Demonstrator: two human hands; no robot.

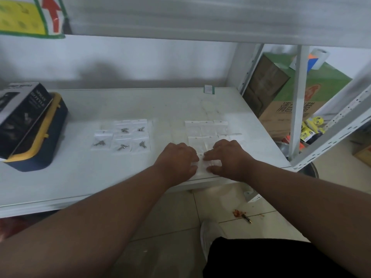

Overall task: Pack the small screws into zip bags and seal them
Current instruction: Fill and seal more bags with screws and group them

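Near the shelf's front edge lies a small clear zip bag (203, 164). My left hand (176, 160) pinches its left side and my right hand (227, 157) pinches its right side, fingers above and thumbs below. I cannot tell whether screws are inside it. To the left, several zip bags holding small screws (122, 135) lie in two rows. Just behind my hands, several empty zip bags (206, 128) lie flat in a grid.
The white shelf board (100, 173) carries a navy and yellow case (38, 149) with a black spray bottle box (20, 115) on it at the left. A shelf upright (299, 109) and cardboard boxes (291, 101) stand at the right. Below is tiled floor.
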